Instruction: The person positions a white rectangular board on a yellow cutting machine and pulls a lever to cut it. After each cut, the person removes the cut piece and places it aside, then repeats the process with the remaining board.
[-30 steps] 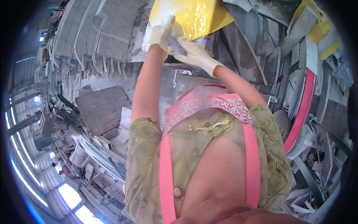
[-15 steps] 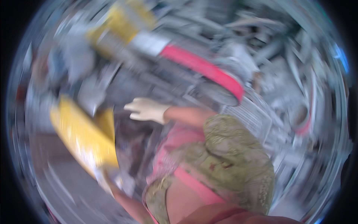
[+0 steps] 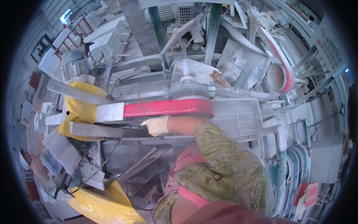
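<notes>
My right hand (image 3: 156, 126), in a white glove, reaches out from a green patterned sleeve. Its fingers curl around a long grey strip (image 3: 106, 130) that lies level just under the red belt (image 3: 167, 108) of a dusty machine. A grey wheel (image 3: 187, 89) carries the belt right above the hand. My left hand is out of sight. A crumpled yellow sheet (image 3: 102, 204) lies low at the bottom left, beside my pink apron (image 3: 182, 161).
A white perforated tray (image 3: 238, 117) sits right of the belt. Another yellow sheet (image 3: 78, 110) hangs over the machine's left end. A second red belt with a round wheel (image 3: 278, 76) runs at the upper right. Grey slabs and offcuts (image 3: 233, 59) crowd the bench behind.
My view has swung away from the yellow sheet that both hands held up. That sheet is now low at the left, and my right hand has come onto the grey strip under the belt.
</notes>
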`<state>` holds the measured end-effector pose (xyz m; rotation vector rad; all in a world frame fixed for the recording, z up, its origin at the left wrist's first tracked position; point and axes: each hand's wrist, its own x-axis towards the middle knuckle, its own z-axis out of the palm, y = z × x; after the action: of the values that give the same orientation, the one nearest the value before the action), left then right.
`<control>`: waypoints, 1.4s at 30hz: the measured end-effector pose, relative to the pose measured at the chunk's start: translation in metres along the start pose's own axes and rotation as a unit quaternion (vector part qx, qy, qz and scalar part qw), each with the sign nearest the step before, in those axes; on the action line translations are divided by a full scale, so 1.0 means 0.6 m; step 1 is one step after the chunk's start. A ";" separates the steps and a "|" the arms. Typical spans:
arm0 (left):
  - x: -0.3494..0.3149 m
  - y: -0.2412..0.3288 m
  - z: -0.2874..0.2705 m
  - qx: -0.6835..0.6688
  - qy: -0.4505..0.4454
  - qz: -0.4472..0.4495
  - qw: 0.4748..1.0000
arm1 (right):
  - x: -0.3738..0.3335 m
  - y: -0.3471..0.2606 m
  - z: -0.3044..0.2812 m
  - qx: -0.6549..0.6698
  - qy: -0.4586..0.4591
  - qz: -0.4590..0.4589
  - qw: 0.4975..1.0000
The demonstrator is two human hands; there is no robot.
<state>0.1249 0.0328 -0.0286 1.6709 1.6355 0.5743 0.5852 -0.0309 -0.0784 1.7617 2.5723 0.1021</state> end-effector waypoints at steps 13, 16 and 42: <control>0.008 -0.010 -0.005 0.001 0.004 -0.025 1.000 | 0.000 0.013 -0.031 0.125 0.079 -0.119 0.982; 0.011 -0.010 -0.004 0.002 0.003 -0.030 1.000 | 0.000 0.017 -0.030 0.145 0.099 -0.136 0.975; 0.030 0.008 0.014 0.020 0.007 -0.045 0.999 | 0.006 0.020 -0.013 0.200 0.107 -0.130 0.965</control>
<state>0.1363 0.0494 -0.0332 1.6164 1.7330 0.5115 0.5944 -0.0237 -0.0696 1.5629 3.1380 -0.2677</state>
